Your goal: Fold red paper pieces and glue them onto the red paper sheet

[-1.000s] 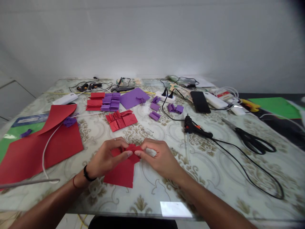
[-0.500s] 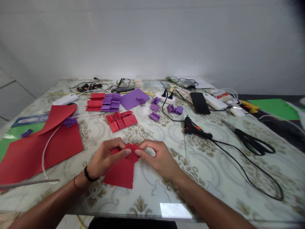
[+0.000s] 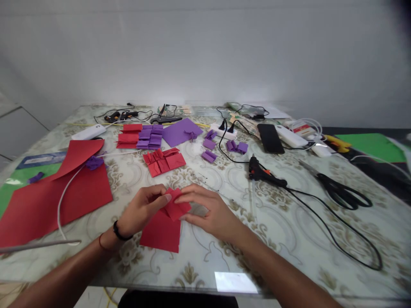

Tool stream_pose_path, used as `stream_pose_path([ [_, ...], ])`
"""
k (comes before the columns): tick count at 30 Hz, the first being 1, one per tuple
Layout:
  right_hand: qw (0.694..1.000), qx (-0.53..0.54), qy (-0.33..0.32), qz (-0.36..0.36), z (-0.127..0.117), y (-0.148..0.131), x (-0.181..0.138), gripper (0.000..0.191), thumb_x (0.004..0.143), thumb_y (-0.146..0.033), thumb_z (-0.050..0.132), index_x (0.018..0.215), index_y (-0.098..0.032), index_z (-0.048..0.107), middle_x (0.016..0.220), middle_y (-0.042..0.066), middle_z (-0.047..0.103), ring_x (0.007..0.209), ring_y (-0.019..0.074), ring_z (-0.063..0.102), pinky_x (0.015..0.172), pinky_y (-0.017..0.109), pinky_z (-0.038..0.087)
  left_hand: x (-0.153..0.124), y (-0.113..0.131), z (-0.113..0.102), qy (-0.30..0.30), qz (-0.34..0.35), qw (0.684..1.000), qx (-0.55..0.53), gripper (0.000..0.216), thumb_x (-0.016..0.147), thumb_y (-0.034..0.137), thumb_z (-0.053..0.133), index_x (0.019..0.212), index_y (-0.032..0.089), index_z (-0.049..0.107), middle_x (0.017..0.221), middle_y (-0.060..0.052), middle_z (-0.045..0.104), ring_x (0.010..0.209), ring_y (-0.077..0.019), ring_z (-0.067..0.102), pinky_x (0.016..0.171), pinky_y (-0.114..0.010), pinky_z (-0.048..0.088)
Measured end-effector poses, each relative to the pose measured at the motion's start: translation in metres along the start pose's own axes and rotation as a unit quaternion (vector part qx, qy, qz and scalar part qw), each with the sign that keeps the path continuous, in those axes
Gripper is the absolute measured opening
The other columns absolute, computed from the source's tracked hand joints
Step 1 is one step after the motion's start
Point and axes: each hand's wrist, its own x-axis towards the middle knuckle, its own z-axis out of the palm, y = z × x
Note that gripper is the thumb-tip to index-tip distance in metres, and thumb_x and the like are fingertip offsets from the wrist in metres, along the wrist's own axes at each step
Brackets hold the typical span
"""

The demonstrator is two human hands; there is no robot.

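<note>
My left hand and my right hand meet over a small folded red paper piece near the table's front edge. Both pinch it, left from the left side, right from the right with fingers over its top. Under it lies a flat red paper square, not held. More folded red pieces lie just behind, and folded purple pieces further back.
Large red sheets with a white cable lie left. A black glue gun and its cord, black scissors, a phone, a power strip and a purple sheet fill the middle and right.
The folded red piece has been turned and lifted slightly; my right hand's fingers have moved over its top and my left thumb now presses its left edge.
</note>
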Motion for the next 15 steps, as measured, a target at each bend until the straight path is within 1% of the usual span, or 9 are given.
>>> stream_pose_path([
  [3,1.000,0.009,0.001,-0.001,-0.0003,-0.0007,0.0013,0.021,0.089,-0.022,0.076,0.109,-0.024,0.074,0.111,0.008,0.072,0.105,0.0223,0.068,0.096,0.038,0.054,-0.0004,0.0043,0.0010,-0.025,0.034,0.996,0.073,0.035,0.098,0.034,0.054,0.068,0.016,0.055,0.069,0.001,0.051,0.067,-0.0135,0.047,0.065,-0.027,0.037],
  [5,1.000,0.014,0.012,0.004,0.0005,-0.0011,0.0017,0.014,0.091,-0.020,0.073,0.104,-0.024,0.075,0.106,0.007,0.073,0.101,0.0213,0.069,0.093,0.036,0.054,-0.0017,0.0065,0.0026,-0.048,0.067,0.990,0.114,0.037,0.100,0.031,0.051,0.066,0.017,0.054,0.069,0.000,0.053,0.067,-0.0139,0.049,0.066,-0.027,0.038],
  [8,0.999,0.011,0.044,0.028,0.0029,-0.0008,0.0013,0.003,0.090,-0.019,0.073,0.091,-0.022,0.074,0.093,0.004,0.073,0.088,0.0191,0.069,0.084,0.032,0.054,-0.0046,0.0074,0.0055,-0.035,0.098,0.988,0.110,0.041,0.105,0.035,0.042,0.071,0.018,0.057,0.070,0.000,0.055,0.067,-0.0150,0.051,0.068,-0.028,0.043],
  [9,0.998,0.006,0.054,0.043,0.0039,-0.0006,0.0010,0.002,0.090,-0.020,0.073,0.088,-0.021,0.073,0.089,0.004,0.072,0.084,0.0185,0.068,0.080,0.032,0.053,-0.0055,0.0071,0.0062,-0.029,0.103,0.989,0.105,0.041,0.105,0.037,0.041,0.074,0.019,0.060,0.072,-0.001,0.057,0.069,-0.0158,0.053,0.070,-0.029,0.044],
  [10,0.996,0.001,0.063,0.061,0.0048,-0.0004,0.0007,0.002,0.089,-0.021,0.075,0.088,-0.021,0.073,0.085,0.003,0.070,0.080,0.0180,0.066,0.078,0.031,0.052,-0.0061,0.0066,0.0068,-0.044,0.112,0.987,0.108,0.039,0.104,0.040,0.044,0.077,0.018,0.062,0.075,-0.002,0.060,0.072,-0.0166,0.055,0.071,-0.029,0.045],
  [11,0.994,0.002,0.070,0.083,0.0055,-0.0003,0.0004,0.005,0.088,-0.022,0.076,0.091,-0.021,0.072,0.083,0.001,0.069,0.078,0.0175,0.065,0.076,0.030,0.051,-0.0065,0.0060,0.0072,-0.064,0.119,0.984,0.119,0.036,0.102,0.042,0.051,0.079,0.018,0.065,0.079,-0.002,0.063,0.075,-0.0174,0.057,0.072,-0.029,0.046],
  [12,0.991,0.010,0.075,0.107,0.0061,-0.0003,0.0003,0.011,0.086,-0.023,0.077,0.096,-0.022,0.072,0.080,0.000,0.068,0.076,0.0170,0.064,0.074,0.030,0.050,-0.0065,0.0054,0.0076,-0.071,0.120,0.981,0.135,0.031,0.098,0.043,0.059,0.080,0.018,0.067,0.082,-0.003,0.064,0.077,-0.0178,0.059,0.073,-0.029,0.046],
  [14,0.984,0.040,0.079,0.151,0.0065,-0.0008,0.0003,0.024,0.084,-0.024,0.078,0.107,-0.022,0.069,0.078,-0.002,0.066,0.074,0.0163,0.063,0.073,0.029,0.050,-0.0057,0.0045,0.0080,-0.061,0.116,0.978,0.160,0.024,0.094,0.039,0.066,0.083,0.017,0.069,0.083,-0.002,0.066,0.078,-0.0176,0.060,0.073,-0.028,0.046],
  [15,0.982,0.052,0.074,0.166,0.0064,-0.0012,0.0004,0.023,0.085,-0.025,0.077,0.106,-0.022,0.069,0.076,-0.002,0.065,0.073,0.0160,0.062,0.072,0.028,0.050,-0.0051,0.0044,0.0080,-0.048,0.112,0.979,0.164,0.022,0.094,0.037,0.066,0.084,0.017,0.070,0.081,-0.002,0.066,0.076,-0.0171,0.059,0.073,-0.028,0.046],
])
